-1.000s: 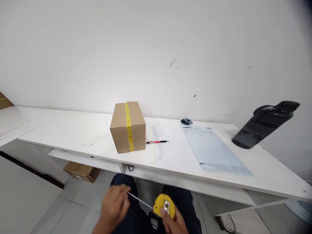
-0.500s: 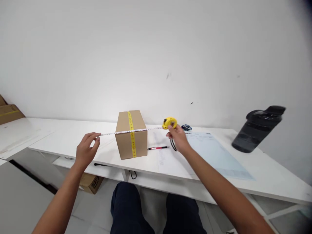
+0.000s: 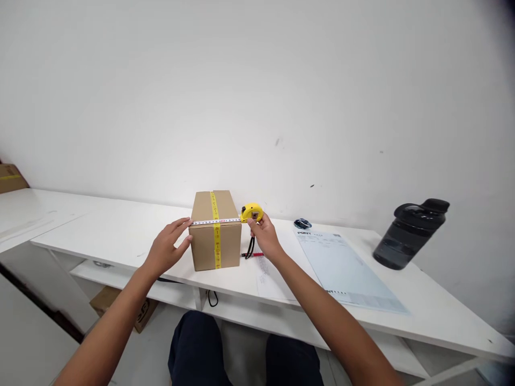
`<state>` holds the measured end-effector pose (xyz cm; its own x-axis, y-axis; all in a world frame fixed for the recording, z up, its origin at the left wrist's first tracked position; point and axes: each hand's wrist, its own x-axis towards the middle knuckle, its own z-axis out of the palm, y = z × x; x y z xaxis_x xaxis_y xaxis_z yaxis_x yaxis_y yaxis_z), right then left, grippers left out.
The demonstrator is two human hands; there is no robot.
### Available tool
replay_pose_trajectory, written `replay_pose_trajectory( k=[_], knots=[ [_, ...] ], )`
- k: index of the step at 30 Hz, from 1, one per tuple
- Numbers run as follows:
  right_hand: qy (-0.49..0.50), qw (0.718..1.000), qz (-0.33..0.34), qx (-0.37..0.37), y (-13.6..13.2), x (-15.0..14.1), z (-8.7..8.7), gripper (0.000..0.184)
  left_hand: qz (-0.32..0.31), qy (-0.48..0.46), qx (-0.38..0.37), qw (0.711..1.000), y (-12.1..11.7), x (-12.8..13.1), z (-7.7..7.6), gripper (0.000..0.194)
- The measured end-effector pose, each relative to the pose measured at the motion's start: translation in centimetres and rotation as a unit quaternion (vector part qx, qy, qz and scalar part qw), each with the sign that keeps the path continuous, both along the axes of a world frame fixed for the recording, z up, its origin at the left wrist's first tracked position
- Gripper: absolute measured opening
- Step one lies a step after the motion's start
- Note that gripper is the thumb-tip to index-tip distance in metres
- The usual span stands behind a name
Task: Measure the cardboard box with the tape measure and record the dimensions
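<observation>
Okay, found box (image 3: 204, 244) on table (image 3: 116, 228), between both hands, near the front edge. Judged box's long axis to run away toward the wall, with blade (image 3: 207, 222) drawn crosswise over it, left to right, by the near top edge. Logged left hand (image 3: 166, 247) as nearer, touching box at its left side: fingertips at the blade's end by the top left corner, thumb lower and apart. Saw fingers spread there, not wrapped round anything; couldn't tell about pinning of the blade's tip. Logged right hand (image 3: 264, 235) gripping tape measure (image 3: 252, 212), just beside the top right corner, with strap (image 3: 250, 247) dangling across pen (image 3: 258, 254). Couldn't confirm right-hand contact with box.

Noted tape measure as yellow, rounded, with a black part up top and a metal clip on its side; blade as white, dark-marked, with one red patch, numbers too small to read surely. Noted box as plain brown cardboard, closed, upright, with yellow strip (image 3: 218, 246) running along the top and down the front. Also logged paper (image 3: 277, 281) right of box, bluish sheet (image 3: 341, 268) beyond it, and dark bottle (image 3: 404, 241) at far right.
</observation>
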<state>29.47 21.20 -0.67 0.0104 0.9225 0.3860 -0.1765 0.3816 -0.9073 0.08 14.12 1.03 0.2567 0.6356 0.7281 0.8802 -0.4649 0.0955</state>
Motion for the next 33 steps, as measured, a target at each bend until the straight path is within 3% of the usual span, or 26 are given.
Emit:
replay_pose_trajectory(
  k=[6,11,14,16,18,20,22,25,27,29,33],
  knots=[
    [0.017,1.000,0.009,-0.004,-1.1,1.7,1.3,0.047,0.008,-0.010,0.050,0.999,-1.1,-0.2,1.5,0.025],
    [0.055,0.997,0.055,0.005,-5.2,4.8,1.6,0.041,-0.042,0.075,0.203,0.975,-7.0,3.2,2.1,0.021],
    [0.068,0.991,0.109,-0.024,-8.9,5.2,-0.1,0.047,-0.126,0.135,0.278,0.943,-10.3,7.8,1.0,0.025],
    [0.071,0.983,0.158,-0.059,-11.5,5.1,-2.0,0.056,-0.192,0.146,0.287,0.927,-11.5,10.8,-0.3,0.020],
    [0.079,0.978,0.169,-0.090,-13.6,5.4,-4.3,0.064,-0.214,0.136,0.275,0.927,-11.6,13.1,-1.8,0.015],
    [0.096,0.983,0.115,-0.110,-15.2,6.2,-6.5,0.065,-0.187,0.126,0.242,0.944,-10.9,14.4,-2.9,0.010],
    [0.116,0.985,0.018,-0.127,-16.4,7.3,-8.4,0.062,-0.138,0.125,0.188,0.964,-9.2,15.0,-3.3,0.029],
    [0.151,0.974,-0.079,-0.152,-17.7,7.7,-10.1,0.056,-0.023,0.092,0.111,0.989,-5.4,15.5,-2.3,0.059],
    [0.184,0.965,-0.086,-0.163,-18.5,6.9,-10.5,0.054,0.066,0.055,0.060,0.994,-2.5,16.0,-1.3,0.067],
    [0.209,0.961,-0.069,-0.170,-19.1,5.4,-10.6,0.053,0.116,0.039,0.023,0.992,0.0,16.2,-0.6,0.061],
    [0.202,0.964,-0.023,-0.170,-19.6,3.2,-10.7,0.050,0.133,0.019,0.037,0.990,1.9,15.2,-0.7,0.041]
  ],
)
